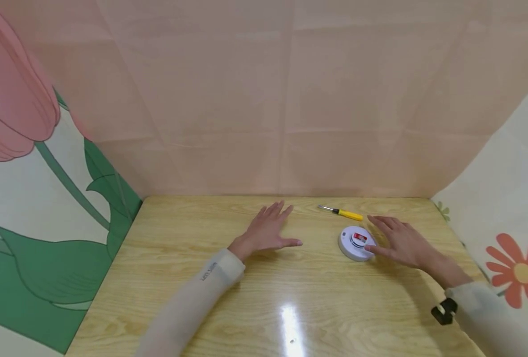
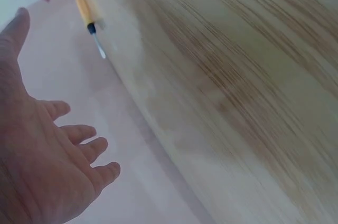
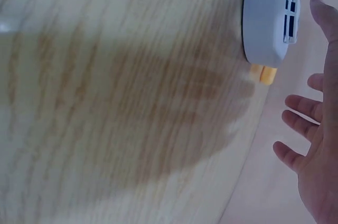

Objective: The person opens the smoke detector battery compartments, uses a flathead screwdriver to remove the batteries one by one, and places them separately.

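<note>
A round white smoke detector (image 1: 352,246) with a red label lies on the wooden table, right of the middle. Just behind it is a screwdriver (image 1: 350,214) with a yellow handle, its metal tip pointing left. My right hand (image 1: 400,243) is held beside the detector with fingers spread and the thumb overlapping its edge in the head view. In the right wrist view a gap shows between that thumb and the detector (image 3: 264,20). Over the table's middle, my left hand (image 1: 266,232) has its fingers stretched out and holds nothing.
The table (image 1: 179,297) meets a plain pinkish backdrop (image 1: 224,124) along its rear edge. Sheets printed with a tulip (image 1: 14,89) and a red flower (image 1: 509,258) flank it left and right. A dark device (image 1: 444,311) sits at the right sleeve.
</note>
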Available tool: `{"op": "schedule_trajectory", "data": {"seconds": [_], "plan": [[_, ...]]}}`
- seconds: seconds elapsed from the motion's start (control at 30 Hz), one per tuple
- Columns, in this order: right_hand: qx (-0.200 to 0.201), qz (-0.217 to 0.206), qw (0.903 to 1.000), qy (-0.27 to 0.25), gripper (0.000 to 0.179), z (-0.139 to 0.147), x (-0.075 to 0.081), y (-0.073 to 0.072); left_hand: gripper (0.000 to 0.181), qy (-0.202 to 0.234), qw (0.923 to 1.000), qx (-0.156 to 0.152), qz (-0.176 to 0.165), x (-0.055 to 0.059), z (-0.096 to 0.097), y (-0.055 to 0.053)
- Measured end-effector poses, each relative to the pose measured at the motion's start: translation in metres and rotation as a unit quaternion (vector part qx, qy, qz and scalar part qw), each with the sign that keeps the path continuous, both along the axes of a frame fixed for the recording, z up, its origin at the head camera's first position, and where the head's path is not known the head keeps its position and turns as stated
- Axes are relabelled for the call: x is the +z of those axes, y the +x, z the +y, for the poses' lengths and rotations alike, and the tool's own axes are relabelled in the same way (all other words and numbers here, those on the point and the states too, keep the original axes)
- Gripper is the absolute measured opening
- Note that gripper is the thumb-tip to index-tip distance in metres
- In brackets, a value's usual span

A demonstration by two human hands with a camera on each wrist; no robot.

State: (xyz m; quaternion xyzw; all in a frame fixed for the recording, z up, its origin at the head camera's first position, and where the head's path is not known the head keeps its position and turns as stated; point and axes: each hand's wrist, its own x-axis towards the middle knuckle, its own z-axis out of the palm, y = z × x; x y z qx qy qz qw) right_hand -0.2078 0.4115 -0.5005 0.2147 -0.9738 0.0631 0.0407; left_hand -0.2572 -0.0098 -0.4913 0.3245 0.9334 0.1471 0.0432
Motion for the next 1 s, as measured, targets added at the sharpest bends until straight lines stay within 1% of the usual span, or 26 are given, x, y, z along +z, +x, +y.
{"op": "schedule_trajectory", "data": {"seconds": [0.17,0.27,0.4,0.57,0.77,1.0], "plan": [[0.005,0.000,1.0000,-0.005,0.099,0.000,-0.007,0.003,0.111,0.004,0.9999,0.000,-0.011,0.002,0.015,0.003],[0.007,-0.002,0.9999,-0.010,0.099,-0.001,-0.009,0.005,0.111,0.001,0.9999,-0.002,-0.014,0.001,0.025,0.003],[0.016,-0.001,0.9995,-0.026,0.098,-0.003,-0.012,0.008,0.112,-0.004,0.9999,-0.010,-0.012,-0.001,0.039,0.001],[0.029,0.001,0.9983,-0.051,0.097,-0.002,-0.019,0.011,0.114,-0.003,0.9992,-0.021,-0.032,-0.007,0.056,0.000],[0.020,-0.014,0.9971,-0.073,0.096,-0.001,-0.028,0.013,0.114,0.003,0.9979,-0.038,-0.052,-0.011,0.073,-0.002],[-0.003,-0.045,0.9956,-0.083,0.102,-0.001,-0.036,0.016,0.112,0.009,0.9959,-0.044,-0.078,-0.009,0.091,-0.002]]}}
